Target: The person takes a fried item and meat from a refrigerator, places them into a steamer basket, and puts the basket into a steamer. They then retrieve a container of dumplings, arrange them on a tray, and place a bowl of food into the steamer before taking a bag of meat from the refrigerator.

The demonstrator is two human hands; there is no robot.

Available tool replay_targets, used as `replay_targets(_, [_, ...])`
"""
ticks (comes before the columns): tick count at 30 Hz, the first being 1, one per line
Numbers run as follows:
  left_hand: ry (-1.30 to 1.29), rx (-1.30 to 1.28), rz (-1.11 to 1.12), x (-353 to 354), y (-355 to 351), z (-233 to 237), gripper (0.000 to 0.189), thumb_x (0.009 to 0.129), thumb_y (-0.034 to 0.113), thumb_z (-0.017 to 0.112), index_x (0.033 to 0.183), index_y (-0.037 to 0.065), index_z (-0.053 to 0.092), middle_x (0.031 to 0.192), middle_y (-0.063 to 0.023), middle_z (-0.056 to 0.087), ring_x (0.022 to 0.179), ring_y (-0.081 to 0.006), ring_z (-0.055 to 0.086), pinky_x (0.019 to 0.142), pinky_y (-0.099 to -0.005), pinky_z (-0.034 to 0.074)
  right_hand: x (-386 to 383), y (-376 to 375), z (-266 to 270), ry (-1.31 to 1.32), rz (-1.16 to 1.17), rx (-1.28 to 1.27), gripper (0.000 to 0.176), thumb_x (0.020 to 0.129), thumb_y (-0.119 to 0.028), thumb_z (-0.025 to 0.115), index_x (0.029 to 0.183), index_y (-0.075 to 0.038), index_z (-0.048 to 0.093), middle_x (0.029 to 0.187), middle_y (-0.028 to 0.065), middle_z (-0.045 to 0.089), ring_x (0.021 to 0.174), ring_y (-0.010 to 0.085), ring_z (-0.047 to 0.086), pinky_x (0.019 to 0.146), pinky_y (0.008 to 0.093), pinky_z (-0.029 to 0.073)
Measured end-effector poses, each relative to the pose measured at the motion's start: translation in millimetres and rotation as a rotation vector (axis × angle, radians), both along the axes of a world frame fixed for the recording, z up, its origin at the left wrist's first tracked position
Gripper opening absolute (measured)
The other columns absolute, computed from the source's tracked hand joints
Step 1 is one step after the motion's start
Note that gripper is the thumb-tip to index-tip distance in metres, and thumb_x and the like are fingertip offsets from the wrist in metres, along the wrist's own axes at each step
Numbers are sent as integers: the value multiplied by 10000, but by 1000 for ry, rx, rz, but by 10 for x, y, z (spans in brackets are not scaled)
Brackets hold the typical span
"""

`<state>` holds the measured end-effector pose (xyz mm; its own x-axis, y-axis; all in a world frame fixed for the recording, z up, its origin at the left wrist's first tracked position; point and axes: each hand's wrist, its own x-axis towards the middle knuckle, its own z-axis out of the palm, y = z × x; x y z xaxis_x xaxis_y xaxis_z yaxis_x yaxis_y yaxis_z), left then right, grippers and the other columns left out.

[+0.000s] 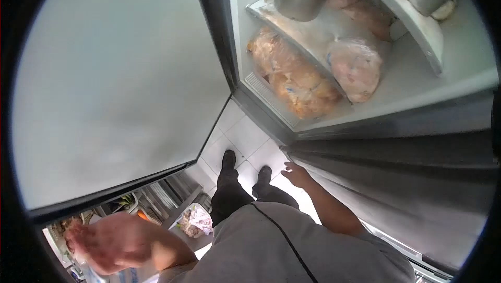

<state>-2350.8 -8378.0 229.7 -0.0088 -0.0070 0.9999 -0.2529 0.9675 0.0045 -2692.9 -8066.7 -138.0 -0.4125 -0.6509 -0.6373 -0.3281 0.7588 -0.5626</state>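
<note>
Nearest you, your left hand (112, 244) sits low on the left. It is blurred, with the palm open, the fingers spread and nothing in it. It hangs just below the bottom edge of the open upper fridge door (115, 84), the wide grey panel that fills the left side.

Your right hand (296, 173) reaches forward at centre, and its fingertips touch the near corner of the dark lower fridge door (396, 178) on the right. I cannot tell whether the fingers are curled around that edge or only resting on it.

Your black shoes (228, 158) stand on the white tiled floor (245, 137) between the two doors. A crumpled plastic bag (197, 220) lies to their left, under the open door.

Farther off, the upper compartment stands open. A large clear bag of pale meat (292, 77) rests on its floor at the left. Above it, a second bag of meat (356, 66) hangs over the front of a white shelf (308, 32). A steel bowl of food (297, 3) stands on the far left end of that shelf.
</note>
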Motion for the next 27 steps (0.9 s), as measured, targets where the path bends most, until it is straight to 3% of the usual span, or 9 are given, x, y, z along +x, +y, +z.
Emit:
replay_targets(2, [-42, 232, -286, -693, -36, -624, 430, 937, 203, 613, 1307, -3, 544, 1302, -256, 606, 1284, -415, 564, 1128, -582, 424, 23, -245, 13, -19, -46, -31, 615, 975, -396, 693, 1449, -38, 537, 1327, 201, 665, 1171, 324, 675, 995, 423, 528])
replay_targets(3, [-124, 540, -211, -924, 17, -1071, 447, 879, 198, 711, 1262, 22, 563, 1283, -231, 619, 1242, -418, 586, 1096, -580, 440, 10, -360, -14, -33, -90, -80, 585, 975, -359, 710, 1439, -43, 547, 1315, 177, 671, 1137, 302, 687, 971, 406, 539])
replay_targets(4, [-354, 686, -374, -1196, -96, -1291, 489, 869, 64, 689, 1338, 26, 554, 1388, -234, 563, 1276, -400, 581, 1104, -502, 436, 0, -491, -65, -37, -82, -47, 585, 975, -359, 710, 1439, -43, 547, 1315, 177, 671, 1137, 302, 687, 971, 406, 539])
replay_targets(5, [-562, 855, -392, -1475, -196, -1452, 490, 822, 54, 737, 1294, 25, 608, 1357, -229, 606, 1255, -393, 600, 1076, -480, 450, 17, -599, -136, -30, -137, -118, 581, 979, -321, 708, 1457, -45, 527, 1300, 182, 676, 1112, 297, 697, 957, 400, 548])
replay_targets(9, [-761, 1191, -585, -2114, -308, -2827, 438, 847, 105, 774, 1258, 52, 634, 1306, -173, 644, 1184, -391, 629, 1003, -424, 514, 10, -940, -473, -50, -325, -327, 541, 996, -164, 686, 1488, -50, 490, 1304, 153, 662, 1054, 219, 702, 920, 351, 570])
replay_targets(11, [-799, 1261, -659, -2227, -272, -3359, 444, 855, 67, 767, 1274, 41, 624, 1312, -170, 648, 1226, -345, 630, 1028, -408, 495, 26, -1061, -633, -86, -421, -287, 530, 1000, -112, 669, 1493, -51, 483, 1311, 137, 653, 1050, 183, 693, 879, 327, 581])
replay_targets(13, [-788, 1361, -726, -2285, -188, -3837, 432, 869, 71, 758, 1277, 40, 619, 1296, -169, 651, 1213, -344, 637, 1013, -408, 507, 36, -984, -1095, -106, -466, -331, 536, 1001, -108, 667, 1500, -72, 475, 1285, 112, 673, 1063, 189, 678, 917, 345, 556])
replay_targets(21, [-901, 1637, -661, -2025, 114, -5125, 481, 876, 92, 747, 1333, 50, 600, 1204, -195, 679, 1130, -335, 674, 988, -432, 530, -46, -1127, -1393, -103, -572, -285, 544, 1006, -126, 672, 1506, -96, 461, 1270, 103, 677, 1064, 183, 676, 902, 337, 557])
replay_targets(27, [-1064, 1792, -582, -1776, 80, -5354, 456, 935, 82, 706, 1366, 33, 566, 1295, -182, 649, 1233, -301, 636, 1052, -433, 500, -158, -1421, -1145, 45, -518, -441, 539, 990, -56, 669, 1495, -98, 484, 1293, 130, 678, 1123, 211, 682, 953, 358, 557])
